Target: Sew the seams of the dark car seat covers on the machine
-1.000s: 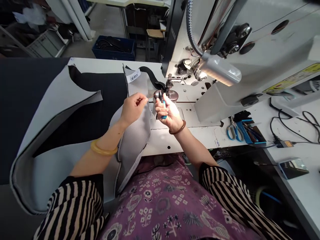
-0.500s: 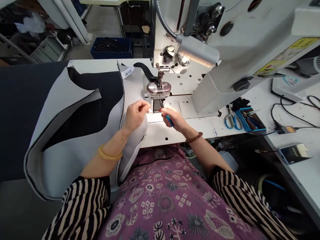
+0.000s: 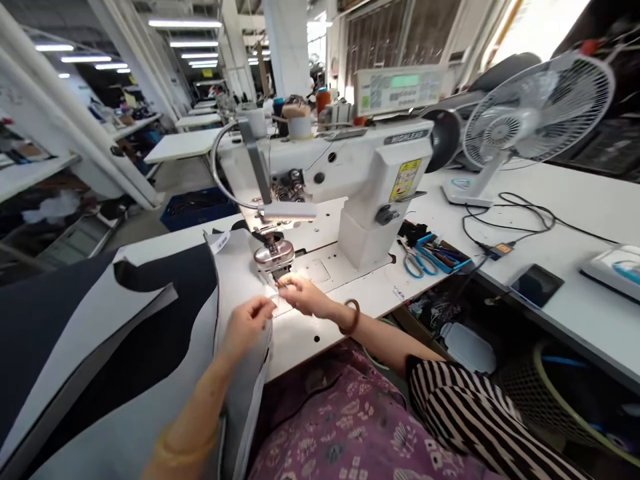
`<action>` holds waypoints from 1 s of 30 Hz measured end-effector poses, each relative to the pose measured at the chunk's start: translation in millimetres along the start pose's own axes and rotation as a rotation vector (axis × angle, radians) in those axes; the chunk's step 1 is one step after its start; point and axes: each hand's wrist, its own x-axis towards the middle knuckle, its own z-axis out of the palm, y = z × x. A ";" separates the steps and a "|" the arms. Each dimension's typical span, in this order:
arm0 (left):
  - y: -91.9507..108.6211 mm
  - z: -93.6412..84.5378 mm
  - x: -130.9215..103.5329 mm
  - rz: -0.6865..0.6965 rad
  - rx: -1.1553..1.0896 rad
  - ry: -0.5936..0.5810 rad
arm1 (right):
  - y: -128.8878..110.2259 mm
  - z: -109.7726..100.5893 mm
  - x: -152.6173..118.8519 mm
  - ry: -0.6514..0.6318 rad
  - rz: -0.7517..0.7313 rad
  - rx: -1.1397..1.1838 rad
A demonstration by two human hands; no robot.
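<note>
Just in front of the sewing machine's metal foot area, my left hand is closed in a pinch, with a small whitish bit at its fingertips too small to name. My right hand is closed close by on its right, fingers pinched near the needle area; what it holds is hidden. Large grey and black fabric panels lie to the left of the machine, partly under my left forearm. A white label sits on the fabric's far edge.
Right of the machine lie blue-handled scissors and a blue tray of tools. A fan, cables, a phone and a basket are farther right. A lamp hangs above my hands.
The view has tilted up, showing the whole machine and the room behind. Both hands stay near the needle area; the blue-handled tool seen in my right hand before is no longer clearly visible.
</note>
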 end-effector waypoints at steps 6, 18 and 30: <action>-24.9 88.7 -16.0 -0.213 -0.207 -0.330 | 48.0 -32.3 -85.7 0.313 -0.082 -0.421; -37.2 86.8 -42.1 -0.198 -0.026 -0.345 | 90.8 -161.6 -196.2 0.714 0.526 -1.003; -119.7 -110.5 -36.8 -0.256 0.446 0.483 | 74.3 -213.2 -98.7 0.721 0.389 -1.339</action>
